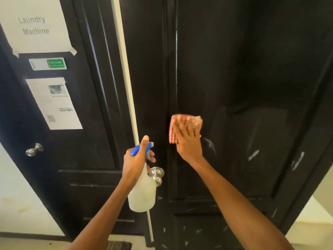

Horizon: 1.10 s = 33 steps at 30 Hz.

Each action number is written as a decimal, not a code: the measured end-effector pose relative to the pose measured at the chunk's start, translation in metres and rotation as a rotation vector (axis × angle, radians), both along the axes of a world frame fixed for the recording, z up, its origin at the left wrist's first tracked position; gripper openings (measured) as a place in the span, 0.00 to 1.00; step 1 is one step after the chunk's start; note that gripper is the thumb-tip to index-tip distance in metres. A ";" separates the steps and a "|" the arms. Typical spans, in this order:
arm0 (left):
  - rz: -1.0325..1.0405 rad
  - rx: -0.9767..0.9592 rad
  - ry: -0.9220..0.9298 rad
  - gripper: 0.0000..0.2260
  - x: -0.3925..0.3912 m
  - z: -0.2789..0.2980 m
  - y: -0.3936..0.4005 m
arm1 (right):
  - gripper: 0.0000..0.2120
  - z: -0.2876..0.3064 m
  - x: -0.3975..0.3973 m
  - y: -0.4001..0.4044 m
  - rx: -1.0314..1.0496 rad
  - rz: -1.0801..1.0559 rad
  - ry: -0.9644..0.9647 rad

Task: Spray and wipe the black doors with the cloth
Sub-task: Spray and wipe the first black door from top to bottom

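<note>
Two glossy black doors fill the view: a right door straight ahead and a left door with papers taped to it. My right hand presses a pink checked cloth flat against the right door's panel, fingers spread and blurred. My left hand grips a white spray bottle with a blue trigger head, held upright in front of the right door's silver knob. The nozzle points toward the right door.
A white strip of frame separates the doors. The left door carries a "Laundry Machine" sign, a green slider plate, a printed sheet and a silver knob. White scuffs mark the right door's lower part.
</note>
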<state>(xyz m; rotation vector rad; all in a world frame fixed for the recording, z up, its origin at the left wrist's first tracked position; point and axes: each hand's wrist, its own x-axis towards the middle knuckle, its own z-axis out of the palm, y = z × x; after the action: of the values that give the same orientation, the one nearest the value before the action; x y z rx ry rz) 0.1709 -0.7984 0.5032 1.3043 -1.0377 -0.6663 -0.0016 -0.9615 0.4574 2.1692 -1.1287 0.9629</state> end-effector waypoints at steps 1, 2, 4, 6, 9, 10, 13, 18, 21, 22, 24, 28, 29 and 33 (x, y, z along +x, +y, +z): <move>0.007 0.002 -0.007 0.25 -0.002 -0.002 -0.002 | 0.43 -0.018 -0.001 0.001 0.006 0.022 0.104; 0.016 0.006 -0.008 0.24 -0.004 -0.004 -0.003 | 0.43 -0.038 -0.007 0.002 0.018 0.038 0.205; 0.028 0.018 0.014 0.23 -0.008 -0.007 -0.006 | 0.42 -0.074 -0.029 0.005 0.035 0.087 0.392; 0.034 0.031 0.046 0.23 -0.011 -0.009 -0.009 | 0.42 -0.096 -0.052 0.007 0.055 0.156 0.571; 0.044 0.042 0.103 0.25 -0.016 -0.011 -0.011 | 0.44 -0.094 -0.074 0.003 0.038 0.120 0.505; 0.052 0.044 0.124 0.27 -0.018 -0.011 -0.012 | 0.46 -0.086 -0.078 0.002 0.050 0.068 0.400; 0.051 0.088 0.151 0.29 -0.023 -0.009 -0.016 | 0.47 -0.062 -0.086 0.003 0.114 -0.047 0.089; -0.027 0.090 0.113 0.30 -0.033 -0.008 -0.025 | 0.46 -0.055 -0.072 0.007 0.109 -0.045 -0.187; -0.046 0.116 0.085 0.30 -0.037 -0.009 -0.030 | 0.48 -0.041 -0.058 0.003 0.091 -0.048 -0.313; -0.037 0.139 0.088 0.30 -0.037 -0.011 -0.031 | 0.49 -0.034 -0.054 0.001 0.077 -0.036 -0.342; 0.002 0.163 0.091 0.31 -0.036 -0.015 -0.031 | 0.47 -0.018 -0.042 -0.003 0.045 0.011 -0.352; 0.088 0.072 0.094 0.27 -0.024 -0.025 -0.026 | 0.38 0.011 -0.011 -0.010 -0.003 0.111 -0.261; 0.112 0.054 0.090 0.26 -0.020 -0.027 -0.025 | 0.35 0.017 -0.002 -0.010 -0.008 0.125 -0.231; 0.193 0.012 0.062 0.25 -0.006 -0.032 -0.021 | 0.34 0.026 0.034 -0.007 -0.073 0.166 -0.094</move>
<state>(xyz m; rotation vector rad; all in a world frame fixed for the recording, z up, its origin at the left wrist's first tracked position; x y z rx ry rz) 0.1651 -0.8199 0.4711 1.3661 -0.8466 -0.5629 0.0323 -0.9684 0.4839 2.2050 -0.9514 1.1708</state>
